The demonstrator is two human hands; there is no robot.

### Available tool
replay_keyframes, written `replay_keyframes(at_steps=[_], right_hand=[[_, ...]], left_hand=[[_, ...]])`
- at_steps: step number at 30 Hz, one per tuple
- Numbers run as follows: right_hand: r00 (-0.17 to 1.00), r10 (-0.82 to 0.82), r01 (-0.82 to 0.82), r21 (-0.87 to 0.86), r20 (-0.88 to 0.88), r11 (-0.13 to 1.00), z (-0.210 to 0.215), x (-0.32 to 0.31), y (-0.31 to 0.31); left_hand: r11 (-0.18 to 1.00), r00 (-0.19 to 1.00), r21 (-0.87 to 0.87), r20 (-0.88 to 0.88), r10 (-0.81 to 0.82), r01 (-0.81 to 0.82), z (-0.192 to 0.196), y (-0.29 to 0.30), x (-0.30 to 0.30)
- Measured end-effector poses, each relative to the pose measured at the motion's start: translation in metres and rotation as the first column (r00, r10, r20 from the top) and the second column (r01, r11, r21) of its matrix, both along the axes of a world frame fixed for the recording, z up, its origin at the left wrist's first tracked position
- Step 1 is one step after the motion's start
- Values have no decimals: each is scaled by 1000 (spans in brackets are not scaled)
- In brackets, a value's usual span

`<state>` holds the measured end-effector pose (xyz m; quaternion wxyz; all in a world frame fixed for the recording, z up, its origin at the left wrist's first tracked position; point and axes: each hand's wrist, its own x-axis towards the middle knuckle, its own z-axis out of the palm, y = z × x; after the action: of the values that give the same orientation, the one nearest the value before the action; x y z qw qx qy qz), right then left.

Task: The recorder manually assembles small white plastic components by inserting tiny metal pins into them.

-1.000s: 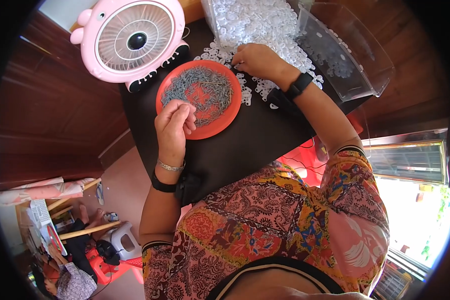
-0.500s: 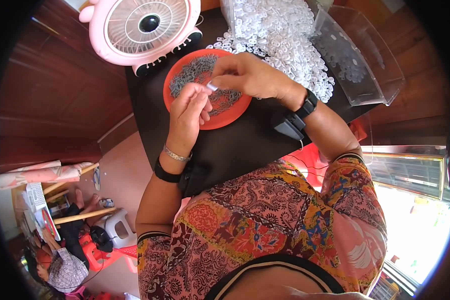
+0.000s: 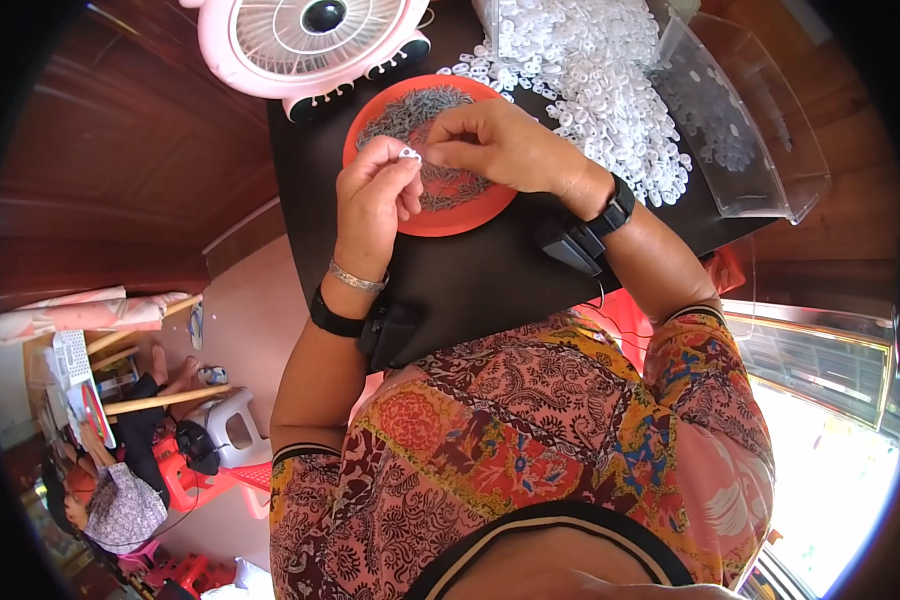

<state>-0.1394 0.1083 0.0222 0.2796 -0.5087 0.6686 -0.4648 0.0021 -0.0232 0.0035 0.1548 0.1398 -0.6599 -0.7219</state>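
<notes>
While both hands meet over the one red plate (image 3: 450,215) in the upper middle of the frame, the left hand (image 3: 375,195) pinches a single small white ring (image 3: 408,154) at its fingertips. The right hand (image 3: 500,148) closes its fingertips beside that ring, though whether they grip anything cannot be told. One pink fan (image 3: 305,40) sits at the top edge, one heap of white rings (image 3: 595,80) upper right, beside one clear box (image 3: 760,150).

2 hands: left hand (image 3: 375,200), right hand (image 3: 500,148). 1 small white ring (image 3: 408,154) pinched between them. 1 red round tray (image 3: 460,212) of grey metal bits (image 3: 410,112), too many to count. 1 heap of white rings (image 3: 595,75), uncountable. 1 pink fan (image 3: 315,40). 1 clear plastic box (image 3: 745,130). 1 dark worktop (image 3: 490,270).
</notes>
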Motion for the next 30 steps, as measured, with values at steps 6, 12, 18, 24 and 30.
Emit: replay_keyframes(at_steps=[6, 12, 18, 24, 30], right_hand=[[703, 40, -43, 14, -710, 999, -21, 9, 2], [659, 56, -90, -5, -750, 996, -23, 9, 0], [606, 44, -19, 41, -794, 999, -24, 8, -1], [578, -72, 34, -64, -813, 997, -24, 2, 0], [689, -29, -63, -100, -724, 993, -16, 11, -2]], left_hand=[[994, 994, 46, -34, 101, -100, 0, -1, -2], [992, 995, 83, -19, 99, -97, 3, -1, -2], [991, 996, 99, -19, 88, -86, 2, -2, -2], [990, 994, 101, -33, 102, -98, 4, -2, -1], [989, 994, 109, -45, 102, -97, 4, -3, 0]])
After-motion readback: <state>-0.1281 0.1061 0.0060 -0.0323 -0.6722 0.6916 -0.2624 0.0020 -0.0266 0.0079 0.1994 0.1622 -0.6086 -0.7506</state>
